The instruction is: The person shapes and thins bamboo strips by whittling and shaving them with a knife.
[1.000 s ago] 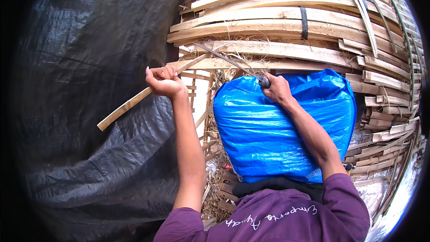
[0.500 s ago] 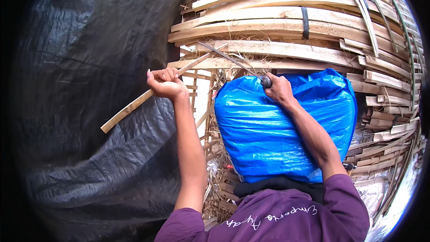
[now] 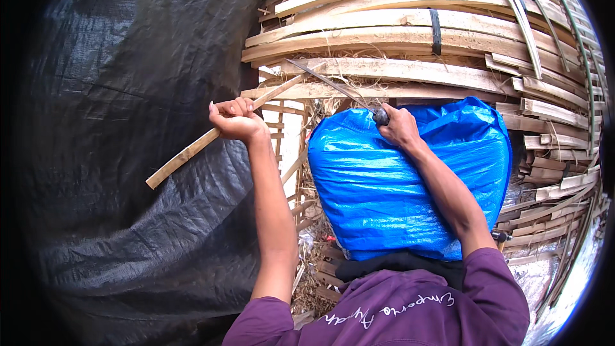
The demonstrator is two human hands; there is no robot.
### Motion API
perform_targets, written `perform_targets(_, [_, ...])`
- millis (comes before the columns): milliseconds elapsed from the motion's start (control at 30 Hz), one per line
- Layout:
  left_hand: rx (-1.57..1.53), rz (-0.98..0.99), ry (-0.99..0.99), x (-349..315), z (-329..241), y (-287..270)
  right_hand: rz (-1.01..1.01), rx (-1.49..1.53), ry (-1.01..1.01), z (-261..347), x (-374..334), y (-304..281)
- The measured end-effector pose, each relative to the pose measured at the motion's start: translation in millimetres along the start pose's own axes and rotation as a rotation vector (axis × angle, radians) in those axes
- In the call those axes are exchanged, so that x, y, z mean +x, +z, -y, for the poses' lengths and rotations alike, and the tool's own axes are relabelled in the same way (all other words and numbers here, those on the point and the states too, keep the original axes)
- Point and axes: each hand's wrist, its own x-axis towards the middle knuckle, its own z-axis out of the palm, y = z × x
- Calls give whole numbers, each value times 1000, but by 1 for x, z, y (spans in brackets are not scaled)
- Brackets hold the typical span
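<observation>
My left hand [image 3: 238,119] is closed around a narrow wooden strip [image 3: 186,157], which slants from low on the left up to the right. In my right hand [image 3: 400,127] is the dark round handle of a long-bladed knife [image 3: 327,81], its thin blade pointing up and left. Near its tip the blade meets or crosses the far end of the strip; whether they touch I cannot tell. A shiny blue plastic sheet [image 3: 391,186] covers my lap, under my right forearm.
Stacked wooden slats [image 3: 384,38] lie crosswise ahead, several running down the right side. A black tarp [image 3: 128,122] hangs on the left. Curly shavings [image 3: 349,83] gather among the slats. Thin green poles [image 3: 582,57] stand at the far right.
Hardly anything differs. The strip's lower end and the knife's blade have shifted very slightly to the right; both hands keep their grip.
</observation>
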Motion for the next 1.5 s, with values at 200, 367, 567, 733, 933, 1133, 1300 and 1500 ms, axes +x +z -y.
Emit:
perform_targets(200, [-8,21,-22,-1,0,4,-44,47,121,-15,7,7])
perform_targets(367, [-15,222,-54,-1,-1,-1,-31,1,105,-17,5,3])
perform_targets(567, [-25,329,-48,-1,0,-5,-27,19,31,-6,2,1])
perform_targets(733, [-23,297,-49,-3,0,-6,-10,14,46,-8,5,2])
perform_targets(933, [3,560,-61,0,-4,-9,-45,-18,88,-21,9,6])
perform_targets(1133, [-16,753,-106,6,-8,-2,-91,134,-147,-12,5,5])
perform_targets(1300, [58,1074,-40,-7,-7,9,-38,348,-337,-15,4,-1])
perform_targets(1500, [220,1192,-24,-13,-13,13,49,339,-305,-3,6,-3])
